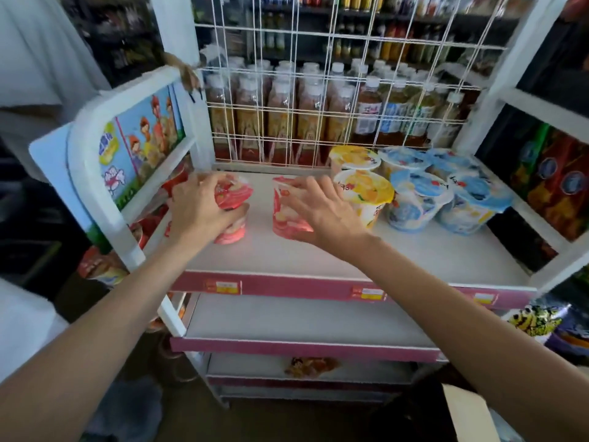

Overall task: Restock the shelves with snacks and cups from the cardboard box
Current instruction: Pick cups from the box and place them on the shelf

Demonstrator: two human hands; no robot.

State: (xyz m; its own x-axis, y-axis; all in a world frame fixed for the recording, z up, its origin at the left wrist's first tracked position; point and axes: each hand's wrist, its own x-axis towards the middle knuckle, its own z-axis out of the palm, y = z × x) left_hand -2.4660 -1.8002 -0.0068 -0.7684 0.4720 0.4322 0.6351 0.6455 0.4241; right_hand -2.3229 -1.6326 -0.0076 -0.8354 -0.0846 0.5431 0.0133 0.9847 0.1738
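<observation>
While both hands are on pink cups on the top shelf (287, 260), the main risk is a tip-over. The left hand (204, 212) has its fingers curled over the lid and side of the left pink cup (234, 218), which looks tilted and maybe stacked on another; if it's let go off-centre it could topple or roll off the shelf's left edge. The right hand (322, 212) lies w/ fingers spread, fairly straight, against the right pink cup (287, 215); a push too far right would knock the yellow cup (366, 193) just beside it, & that one touches the blue cups (417, 199). The shelf is flat, white and smooth, so cups may slide. Behind the shelf a wire grid (318, 90) fronts rows of bottles (280, 113). Below the shelf are 2 more tiers; a cardboard box (468, 413) corner shows lower right.
</observation>
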